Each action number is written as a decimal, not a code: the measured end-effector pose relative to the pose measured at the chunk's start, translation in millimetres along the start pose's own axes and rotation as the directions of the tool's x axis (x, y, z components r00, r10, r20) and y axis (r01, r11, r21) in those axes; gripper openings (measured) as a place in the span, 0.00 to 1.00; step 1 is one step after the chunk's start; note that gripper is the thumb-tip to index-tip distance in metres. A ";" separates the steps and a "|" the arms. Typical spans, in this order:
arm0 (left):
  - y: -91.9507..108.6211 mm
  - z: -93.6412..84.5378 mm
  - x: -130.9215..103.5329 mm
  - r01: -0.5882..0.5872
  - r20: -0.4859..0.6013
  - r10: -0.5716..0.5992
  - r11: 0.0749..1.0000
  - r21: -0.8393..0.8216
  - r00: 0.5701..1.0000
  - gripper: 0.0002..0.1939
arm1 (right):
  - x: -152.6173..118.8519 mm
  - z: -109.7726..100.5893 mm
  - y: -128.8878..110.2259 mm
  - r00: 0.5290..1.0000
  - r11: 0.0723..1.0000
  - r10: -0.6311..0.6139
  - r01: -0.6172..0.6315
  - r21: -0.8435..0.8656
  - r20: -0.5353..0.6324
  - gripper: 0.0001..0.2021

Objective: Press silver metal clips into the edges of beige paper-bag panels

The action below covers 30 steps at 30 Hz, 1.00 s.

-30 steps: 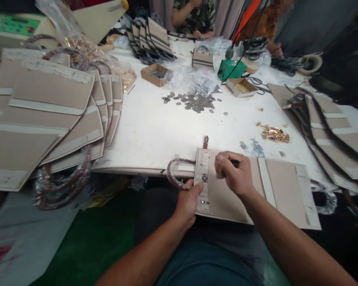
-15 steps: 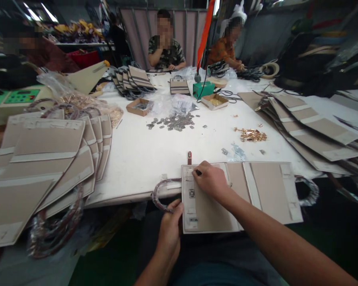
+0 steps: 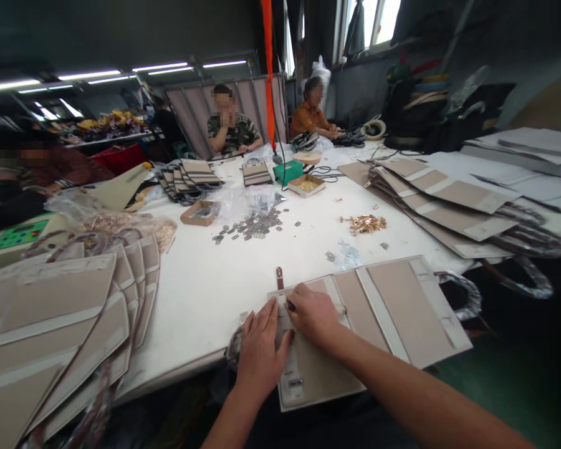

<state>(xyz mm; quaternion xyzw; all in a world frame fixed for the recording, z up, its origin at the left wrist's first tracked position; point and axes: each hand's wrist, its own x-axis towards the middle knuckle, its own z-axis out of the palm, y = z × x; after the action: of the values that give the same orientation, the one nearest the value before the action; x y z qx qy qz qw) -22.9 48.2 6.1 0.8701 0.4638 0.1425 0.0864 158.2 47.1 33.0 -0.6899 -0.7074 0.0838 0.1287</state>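
An unfolded beige handbag panel (image 3: 399,299) with white strips lies at the table's front edge, partly overhanging it. A plastic-wrapped handle (image 3: 472,296) sticks out at its right end; another is mostly hidden behind my left hand. My left hand (image 3: 262,346) rests on the panel's left edge, fingers stretched out and thumb apart. Beside it, my right hand (image 3: 313,315) is closed low over the panel's upper left part, around a small dark object whose kind I cannot make out. A brown strap with a metal piece (image 3: 279,277) points away from the panel's far edge. A small metal plate (image 3: 295,383) sits near the lower left corner.
Stacked bag panels stand at left (image 3: 51,299) and right (image 3: 449,199). Loose metal plates (image 3: 252,224) and gold-coloured fittings (image 3: 367,224) lie mid-table. Behind them are small cardboard boxes (image 3: 306,185) and a green box (image 3: 287,171). Other people sit around the table.
My left hand has moved from gripping the panel's left edge to lying on top of it, close to my right hand. The panel is turned slightly, and the view has tilted up.
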 end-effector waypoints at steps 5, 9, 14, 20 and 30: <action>-9.4 3.5 3.9 0.055 -0.017 -0.056 0.997 -0.059 0.998 0.32 | 0.8 1.8 1.2 1.000 1.000 0.004 -0.004 0.026 -0.023 0.08; -14.3 1.7 12.8 0.090 0.007 -0.089 0.993 -0.078 0.996 0.32 | 2.8 4.0 1.6 1.000 0.999 -0.012 0.012 0.041 0.002 0.07; -17.8 2.6 15.2 0.076 0.020 -0.075 0.995 -0.062 0.997 0.32 | 6.1 7.0 1.6 0.999 0.999 -0.024 0.023 0.048 0.023 0.06; -16.4 0.5 14.0 0.047 0.033 -0.047 0.999 -0.015 0.998 0.31 | 8.4 3.8 -0.6 0.996 0.998 -0.049 0.045 0.052 0.075 0.08; -17.9 -0.1 12.3 0.064 0.054 -0.064 0.998 0.004 0.996 0.33 | 25.4 -40.0 43.6 0.996 0.997 0.063 -0.065 0.046 0.060 0.12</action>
<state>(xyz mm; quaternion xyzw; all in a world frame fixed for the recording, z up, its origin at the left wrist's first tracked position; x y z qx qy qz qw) -30.4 68.4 3.2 0.8584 0.4891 0.1155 0.1027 211.4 71.6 59.8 -0.7062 -0.6862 0.1252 0.1217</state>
